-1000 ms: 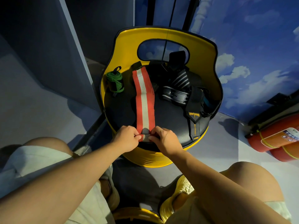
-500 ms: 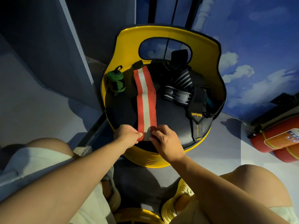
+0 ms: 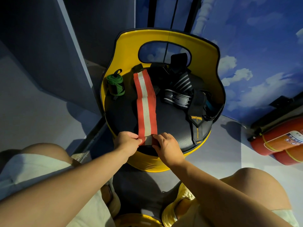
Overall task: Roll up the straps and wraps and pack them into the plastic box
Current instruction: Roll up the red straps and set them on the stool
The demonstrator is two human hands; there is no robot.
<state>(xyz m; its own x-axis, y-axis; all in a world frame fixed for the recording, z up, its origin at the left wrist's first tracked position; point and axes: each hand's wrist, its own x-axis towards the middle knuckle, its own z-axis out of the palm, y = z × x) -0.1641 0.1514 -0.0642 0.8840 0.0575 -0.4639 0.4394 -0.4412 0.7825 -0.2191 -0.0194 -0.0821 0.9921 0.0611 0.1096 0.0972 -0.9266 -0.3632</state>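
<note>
Down at the near edge of the black seat (image 3: 170, 122) of the yellow drum chair (image 3: 164, 38), both forearms reach forward and meet. Left hand (image 3: 127, 142) and right hand (image 3: 166, 145) each pinch a side of the small roll begun at the near end of the red-and-white wrap (image 3: 146, 107), fingers curled on it. Its flat length runs away across the seat toward the backrest. Left of it stands a rolled green wrap (image 3: 115, 85); right of it lies a heap of black straps (image 3: 185, 94).
</note>
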